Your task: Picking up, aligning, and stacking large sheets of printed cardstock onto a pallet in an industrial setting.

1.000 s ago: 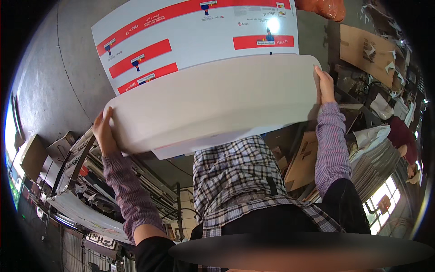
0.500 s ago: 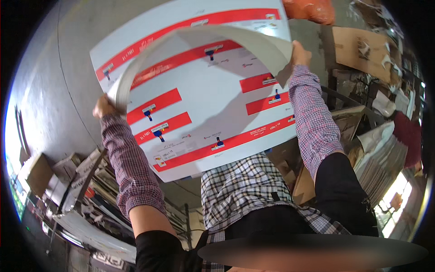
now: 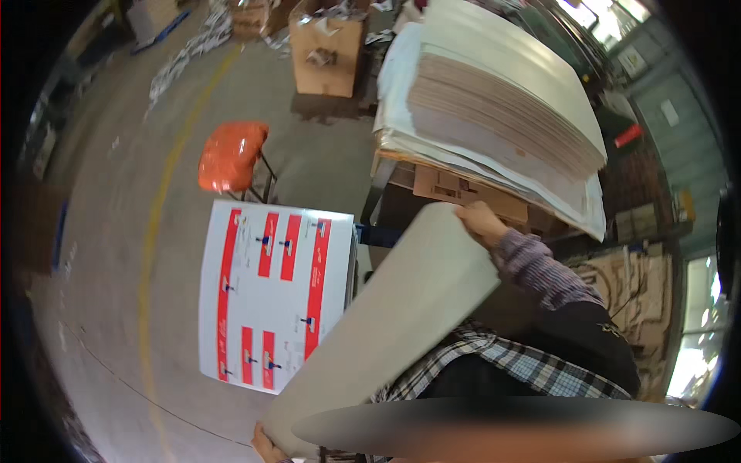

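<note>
A concrete floor (image 3: 108, 309) spreads across the left, crossed by a curving yellow line (image 3: 145, 285) and a thin dark crack. Beyond lie torn paper scraps (image 3: 189, 65) and an open cardboard box (image 3: 324, 58) with crumpled waste at its top. An orange-covered chair (image 3: 231, 157), its covering shiny and creased like plastic, stands just behind the printed pile (image 3: 272, 309), whose smooth white top sheet bears red bands and small blue figures.

A large stack of pale board (image 3: 502, 100) fills the upper right, its layered edges brownish and wavy; brown cartons (image 3: 471, 193) sit beneath it. A bright window (image 3: 702, 332) is at the far right.

The beige sheet (image 3: 394, 316), matte and bowed along its length, slants in front of the person and covers the pile's near right corner. The right hand (image 3: 480, 221) pinches its upper end between thumb and fingers. The left hand (image 3: 266, 445) grips the lower end, fingers closed on the edge, but the frame's bottom cuts this hand off. A blurred oval hides part of the sheet's lower end and the person's checked apron (image 3: 532, 366). The sheet's underside is out of sight.
</note>
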